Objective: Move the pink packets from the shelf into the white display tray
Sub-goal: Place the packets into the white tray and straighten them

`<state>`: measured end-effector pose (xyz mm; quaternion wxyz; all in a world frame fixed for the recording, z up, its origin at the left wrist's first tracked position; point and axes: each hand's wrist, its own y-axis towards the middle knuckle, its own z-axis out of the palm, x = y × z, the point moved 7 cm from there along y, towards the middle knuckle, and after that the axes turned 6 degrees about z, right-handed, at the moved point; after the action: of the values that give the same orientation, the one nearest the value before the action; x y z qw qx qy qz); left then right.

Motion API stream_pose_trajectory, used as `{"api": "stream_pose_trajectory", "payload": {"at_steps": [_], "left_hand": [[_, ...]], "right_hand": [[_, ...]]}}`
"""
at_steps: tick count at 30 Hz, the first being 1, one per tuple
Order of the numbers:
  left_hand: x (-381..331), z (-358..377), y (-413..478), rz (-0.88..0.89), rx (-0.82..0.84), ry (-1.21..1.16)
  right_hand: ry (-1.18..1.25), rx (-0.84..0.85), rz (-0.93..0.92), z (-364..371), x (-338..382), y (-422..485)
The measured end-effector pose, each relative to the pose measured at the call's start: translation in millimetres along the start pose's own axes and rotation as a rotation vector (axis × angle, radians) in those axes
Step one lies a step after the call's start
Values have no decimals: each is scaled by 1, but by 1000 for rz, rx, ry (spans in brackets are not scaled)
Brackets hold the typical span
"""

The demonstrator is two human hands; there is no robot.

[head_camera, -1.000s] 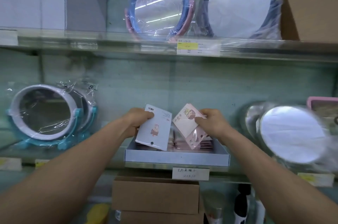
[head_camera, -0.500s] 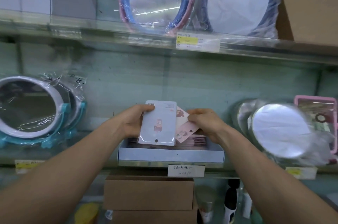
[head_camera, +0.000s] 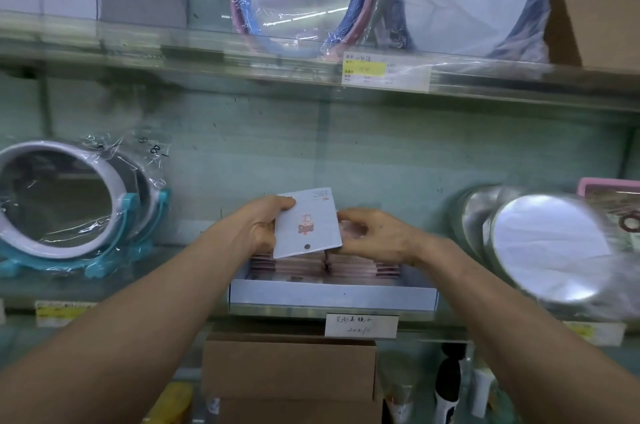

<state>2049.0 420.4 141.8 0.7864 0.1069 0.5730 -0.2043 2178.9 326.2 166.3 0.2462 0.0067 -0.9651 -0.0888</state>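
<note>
A white display tray [head_camera: 332, 297] sits on the glass shelf in front of me, with several pink packets [head_camera: 360, 269] stacked flat inside. My left hand [head_camera: 258, 228] grips a white card packet [head_camera: 306, 223] with a small pink figure on it, upright above the tray's back. My right hand [head_camera: 374, 238] is just right of that card, fingers curled against its right edge. A pink packet [head_camera: 349, 228] shows blurred behind those fingers; whether they hold it is unclear.
Wrapped round mirrors stand on the shelf at left [head_camera: 65, 202] and right [head_camera: 550, 247], close to the tray. An upper glass shelf [head_camera: 311, 67] carries more mirrors and boxes. A brown cardboard box [head_camera: 289, 368] sits below the tray.
My hands came together over the tray. The pink packet in my right hand slid behind the white card, which now stands more upright. The camera view shifted slightly left.
</note>
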Motion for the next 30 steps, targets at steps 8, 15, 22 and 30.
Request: {"api": "stream_pose_trajectory", "payload": {"at_steps": [8,15,22,30], "left_hand": [[0,0,4,19,-42,-68],[-5,-25,2,47,-130,-121],[-8,-28,0,44,-131,-84],[-6,-10,-5,25,2,-27]], "right_hand": [[-435,-412,7,-26,-17,13],[-497,-188,141,-1,-55,17],[-515,-55,273,7,-64,32],[331,-158,231,5,-21,18]]}}
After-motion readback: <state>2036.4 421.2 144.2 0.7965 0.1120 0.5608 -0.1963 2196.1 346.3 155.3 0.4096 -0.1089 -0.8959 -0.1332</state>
